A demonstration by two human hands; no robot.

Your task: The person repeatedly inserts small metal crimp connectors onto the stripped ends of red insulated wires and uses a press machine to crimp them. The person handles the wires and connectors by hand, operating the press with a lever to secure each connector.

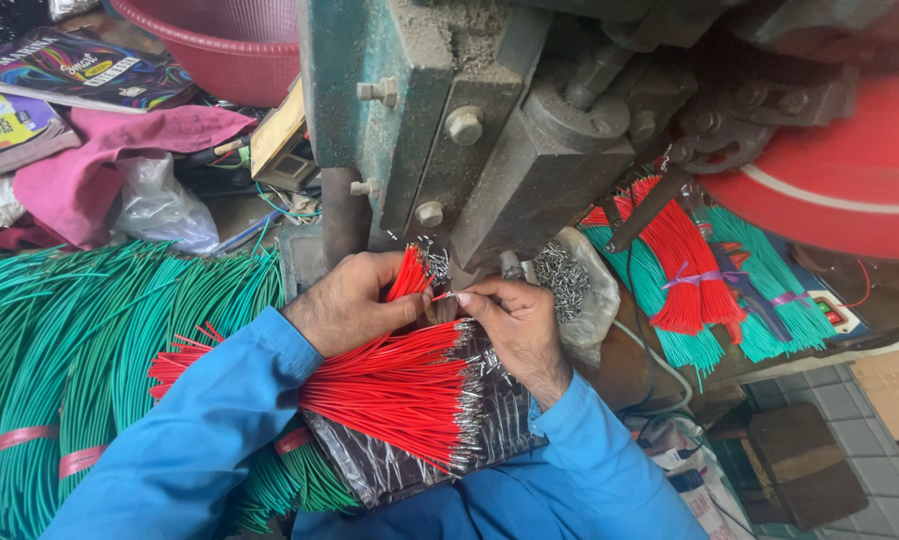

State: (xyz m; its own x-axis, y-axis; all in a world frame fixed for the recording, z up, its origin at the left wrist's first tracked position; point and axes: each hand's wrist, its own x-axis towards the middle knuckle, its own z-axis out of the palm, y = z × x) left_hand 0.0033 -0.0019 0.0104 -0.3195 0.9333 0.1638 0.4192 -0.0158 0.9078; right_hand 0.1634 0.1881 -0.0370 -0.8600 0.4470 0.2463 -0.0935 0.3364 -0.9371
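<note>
My left hand grips a small bunch of short red wires, their tips pointing up toward the base of a grey-green press machine. My right hand pinches a single red wire between thumb and forefinger, right beside the left hand and just under the machine's tool. Below both hands a fan of red wires with metal terminals lies on a dark plastic sheet in my lap. Both sleeves are blue.
Long green wire bundles fill the left. Tied red and green wire bundles lie at the right under a red wheel. A bag of small metal terminals sits by the right hand. A red basin and pink cloth are at the back left.
</note>
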